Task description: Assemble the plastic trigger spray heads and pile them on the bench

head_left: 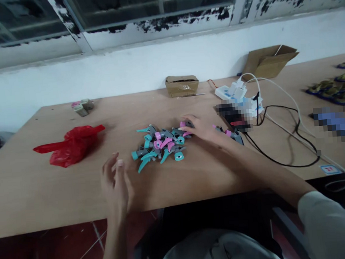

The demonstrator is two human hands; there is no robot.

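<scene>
A heap of small spray-trigger parts (161, 143) in teal, grey and pink lies in the middle of the wooden table (45, 189). My right hand (201, 127) rests at the heap's right edge, fingers stretched out and touching the nearest pink and grey pieces. My left hand (116, 182) hovers on edge near the table's front, left of the heap, fingers loosely spread and holding nothing. A few more trigger parts (231, 134) lie just right of my right wrist.
A red plastic bag (71, 146) lies at the left. A small cardboard box (182, 85) and an open carton (267, 61) stand by the wall. A power strip (232, 92) with black and white cables (282, 136) sits at the right. Dark trays (338, 86) lie far right.
</scene>
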